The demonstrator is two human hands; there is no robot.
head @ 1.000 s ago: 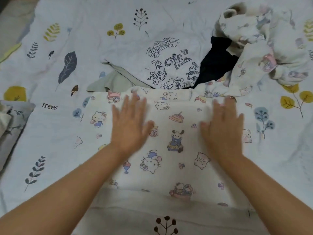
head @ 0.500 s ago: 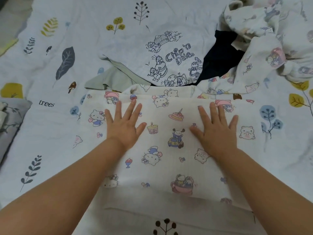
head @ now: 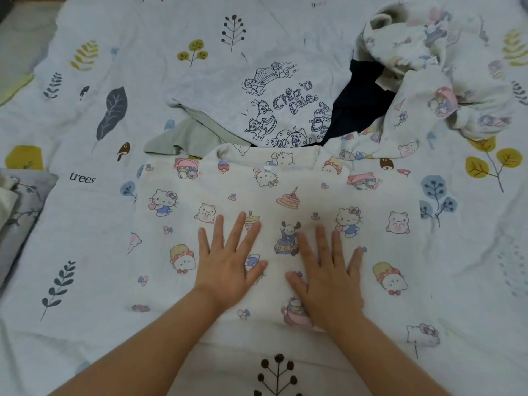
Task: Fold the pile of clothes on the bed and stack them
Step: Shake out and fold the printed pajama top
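Now both hands have drawn back down the top (head: pixel 285 201) toward the lower middle of the frame and closer together than half a second ago, when they lay spread higher and wider on it. That reads as a smoothing stroke just finished, so the cloth looks flat enough for its first fold, though no fold is made yet. The left hand (head: pixel 228 270) lies palm down with fingers straight and splayed, holding nothing, only pressing the fabric. The right hand (head: pixel 328 278) lies the same way just beside it, the thumbs near each other but apart. The top fills the centre of the frame, spread flat on the sheet (head: pixel 85 224): a soft, thin, cream cotton printed with small pastel cartoon cats, bears and cakes, roughly rectangular with a neckline at its far edge. Beyond it, in the upper middle, the rest of the pile waits unfolded: a pale tee (head: pixel 274 104) with a line drawing, a sage green piece (head: pixel 185 138) poking out from under it, a dark navy garment (head: pixel 360 104), and at upper right a crumpled printed bundle (head: pixel 428 61), bulky and loosely heaped. The sheet is white, lightly wrinkled, printed with leaves. I judge most of the task remains.
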